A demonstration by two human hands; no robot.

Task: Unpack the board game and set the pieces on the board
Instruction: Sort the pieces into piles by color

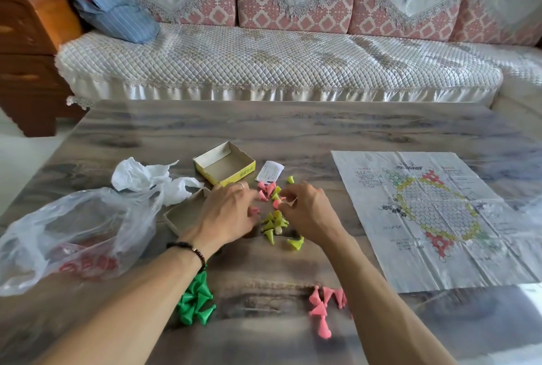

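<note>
Pieces (274,222): light, rigid cones, likely roll-prone; pinch at tip. Right hand (305,212) pinches one; left hand (228,213) grip indeterminate.

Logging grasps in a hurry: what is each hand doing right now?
Left hand: fingers curled among the pink pieces; grip cannot be told.
Right hand: fingers pinched, apparently on a pink piece; not certain.

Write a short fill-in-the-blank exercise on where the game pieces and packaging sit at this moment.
1. The sorted green pieces lie under the ____ forearm.
2. The paper board holds ____ pieces so far.
3. The open yellow box is ____ inside.
4. Both hands work in the mixed pile of pink and ____ pieces.

Missing words: left; no; empty; yellow-green
</note>
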